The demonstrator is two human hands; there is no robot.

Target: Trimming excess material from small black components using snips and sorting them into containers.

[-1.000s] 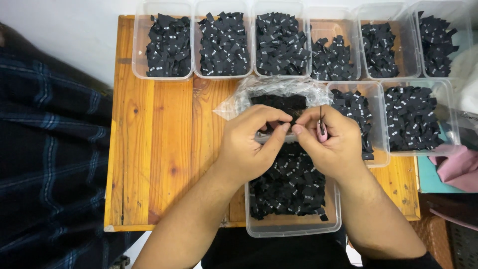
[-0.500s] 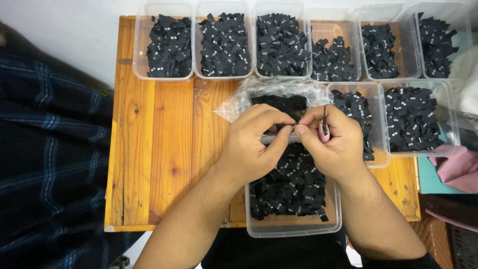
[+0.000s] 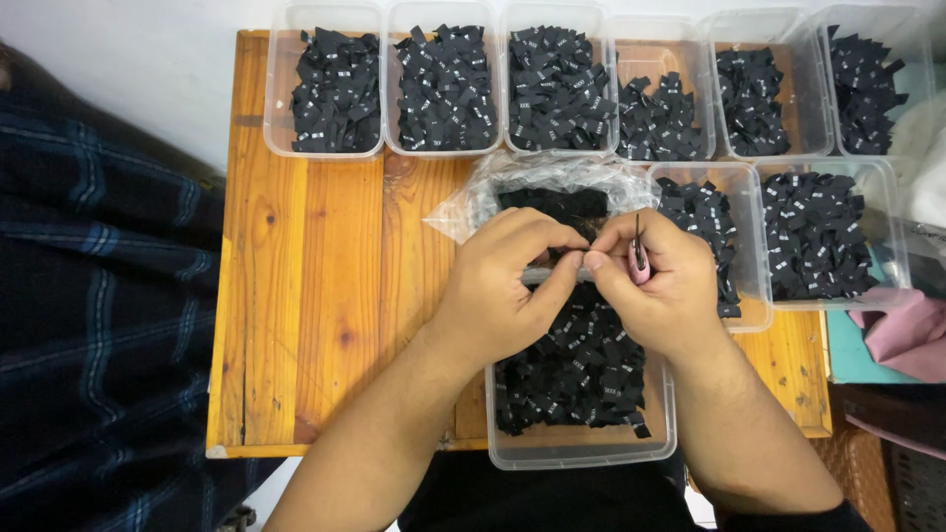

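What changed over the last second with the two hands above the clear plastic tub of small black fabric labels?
Very little. The left hand and the right hand stay pinched together over the clear plastic tub of black fabric labels, fingertips shifting only slightly. The right hand keeps the small pink tool. The clear plastic bag, the other tubs and the wooden table have not moved.

Matt black woven cloth labels (image 3: pixel 581 369) fill clear, glossy plastic tubs (image 3: pixel 576 448) on a varnished, knotty wooden table (image 3: pixel 305 296), beside a crinkled shiny plastic bag (image 3: pixel 512 182) at centre frame.
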